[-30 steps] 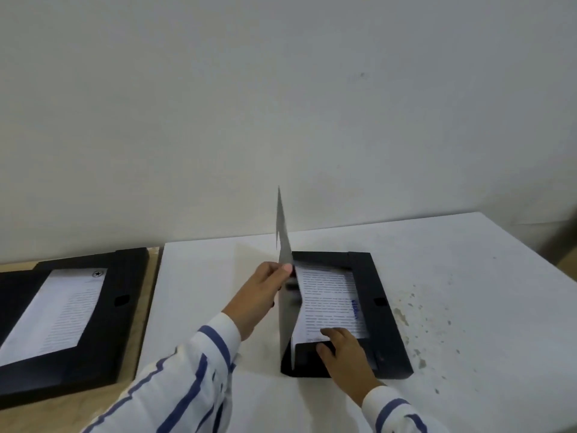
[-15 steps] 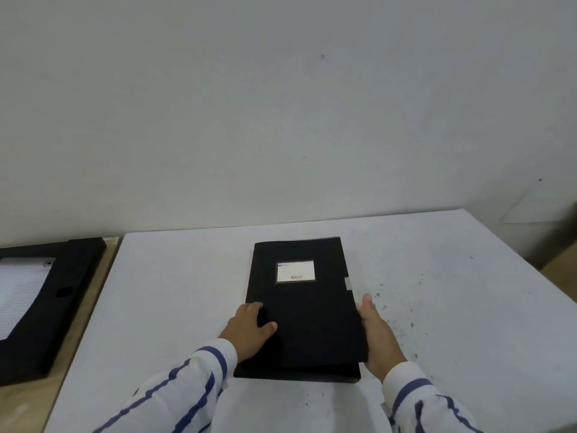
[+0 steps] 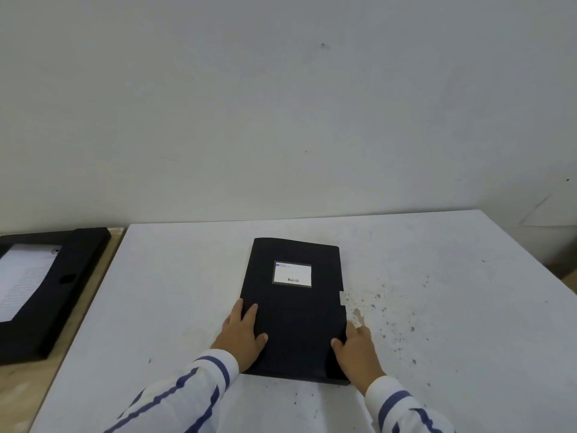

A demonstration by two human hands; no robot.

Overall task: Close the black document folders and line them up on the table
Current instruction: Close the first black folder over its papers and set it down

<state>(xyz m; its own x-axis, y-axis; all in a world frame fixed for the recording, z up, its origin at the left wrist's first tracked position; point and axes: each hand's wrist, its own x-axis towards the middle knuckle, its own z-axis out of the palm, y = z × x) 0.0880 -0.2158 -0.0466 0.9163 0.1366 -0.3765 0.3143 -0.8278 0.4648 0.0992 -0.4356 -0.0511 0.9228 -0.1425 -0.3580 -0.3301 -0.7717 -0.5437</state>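
Far left, on a wood surface [image 3: 18, 389]: open folder [image 3: 71, 295], black, lid not down, white printed sheet [image 3: 22, 279] lying in it. Cut off by the frame's left edge, so only part shows. Well apart from both hands.

Next, white tabletop [image 3: 168, 307], butted against the wood surface w/ a seam between. Back edge meets a plain pale wall [image 3: 281, 104].

Left sleeve [image 3: 187, 389], white w/ blue stripes, comes in from bottom centre-left. Left hand [image 3: 242, 334] lies flat at the closed folder's left edge, nearer the bottom corner: fingers spread, tips on the cover, thumb [image 3: 260, 337] resting further in on the cover. Open palm, pressing/steadying, nothing gripped.

Centre: closed folder [image 3: 296, 320], black, lid down, flat on the tabletop, long side running away from the person, slightly skewed. White label [image 3: 292, 274] on the upper half of the cover. Small pale tab [image 3: 342, 297] sticks out at the right edge, mid-height.

Right hand [image 3: 356, 348] sits against the folder's right edge near the bottom corner, thumb [image 3: 338, 342] on the cover, fingers along the side; loose hold on the edge, not a fist. Right sleeve [image 3: 402, 404], same stripes, exits bottom right.

So the closed folder lies between the hands, both touching its lower half.

Right of that: dark specks [image 3: 390, 317] scattered on the tabletop, just beside the right hand.
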